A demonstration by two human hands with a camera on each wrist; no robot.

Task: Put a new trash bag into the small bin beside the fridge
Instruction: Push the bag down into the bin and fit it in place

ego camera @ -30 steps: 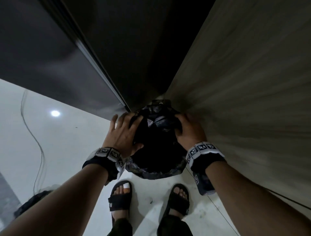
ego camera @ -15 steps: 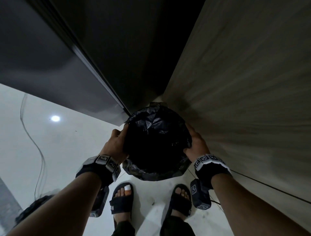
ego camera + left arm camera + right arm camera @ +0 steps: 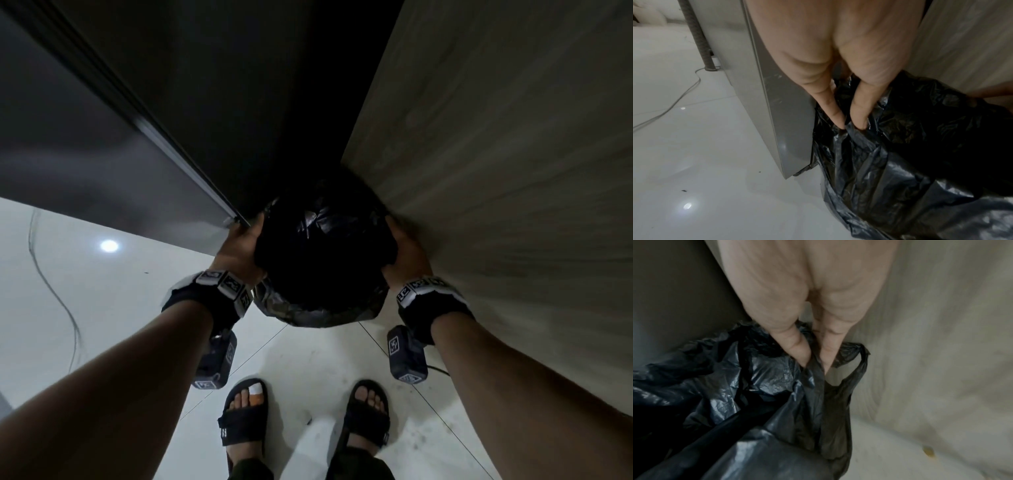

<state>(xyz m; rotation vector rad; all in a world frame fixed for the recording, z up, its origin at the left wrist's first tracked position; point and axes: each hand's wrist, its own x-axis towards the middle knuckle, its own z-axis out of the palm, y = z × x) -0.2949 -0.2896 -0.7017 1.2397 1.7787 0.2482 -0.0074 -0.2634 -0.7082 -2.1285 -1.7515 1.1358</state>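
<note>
Black trash bag (image 3: 322, 246) seated over small bin, bin body fully covered by plastic and not separately visible. Position: on white tiled floor (image 3: 102, 308), in the gap between dark fridge (image 3: 102, 154) on the left and wood-grain panel (image 3: 496, 171) on the right. Bag mouth open upward, interior dark. Plastic crumpled and glossy, draped down the outside at the near edge.

Left hand (image 3: 239, 251) placed at left edge of bag mouth, just beside the fridge's lower front corner. In left wrist view, left hand (image 3: 838, 53) pointing downward, thumb and one finger extended, fingertips (image 3: 837, 118) pinching a fold of bag (image 3: 900, 162) at the rim. Fridge side (image 3: 777, 105) touching or nearly touching the bag; exact contact not determinable.

Right hand (image 3: 407, 250) placed at right edge of bag mouth, close against the wood-grain panel. In right wrist view, right hand (image 3: 807, 296) pointing downward, fingertips (image 3: 799, 352) pinching a strap-like handle loop of bag (image 3: 756, 394) at the rim. Panel (image 3: 941, 337) directly beside.

Black wrist straps with marker tags on both forearms, camera units hanging beneath. Feet in black sandals (image 3: 243, 421) on floor below bag, white dressing on one toe. Grey cable (image 3: 58, 301) lying on floor at far left. Round light reflection (image 3: 109, 245) on tiles.
</note>
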